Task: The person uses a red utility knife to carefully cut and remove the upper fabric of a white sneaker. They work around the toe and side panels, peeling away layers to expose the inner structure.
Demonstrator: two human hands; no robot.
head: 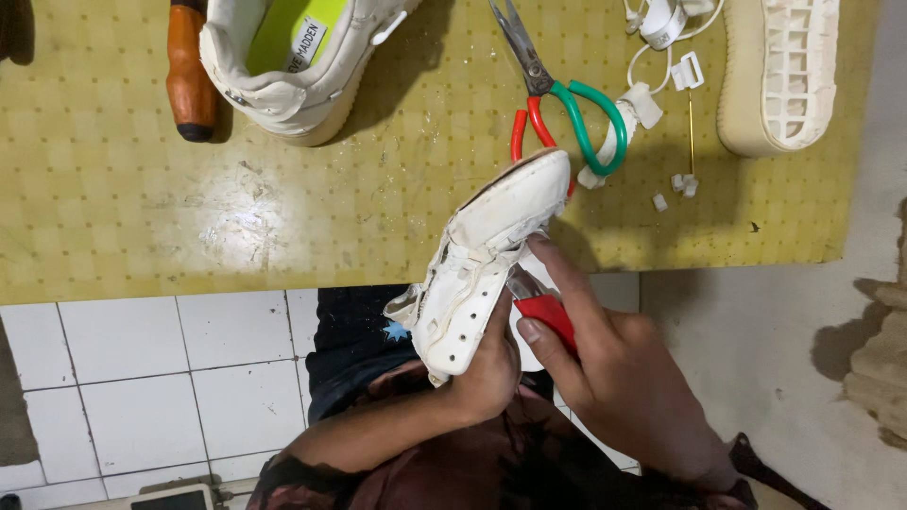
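My left hand [487, 373] grips a white sneaker upper [482, 260], holding it tilted with its toe over the table's near edge. My right hand [605, 359] holds a red-handled tool [546, 316] whose metal tip presses against the side of the sneaker; the forefinger rests on the shoe. The tool's working end is mostly hidden between the shoe and my fingers.
On the yellow patterned table [142, 208] lie scissors [557, 94] with one red and one green handle, a second white sneaker [293, 57], a brown wooden handle [189, 76], a detached cream sole [779, 76], white cord and small scraps [675, 184]. White floor tiles [170, 378] lie below.
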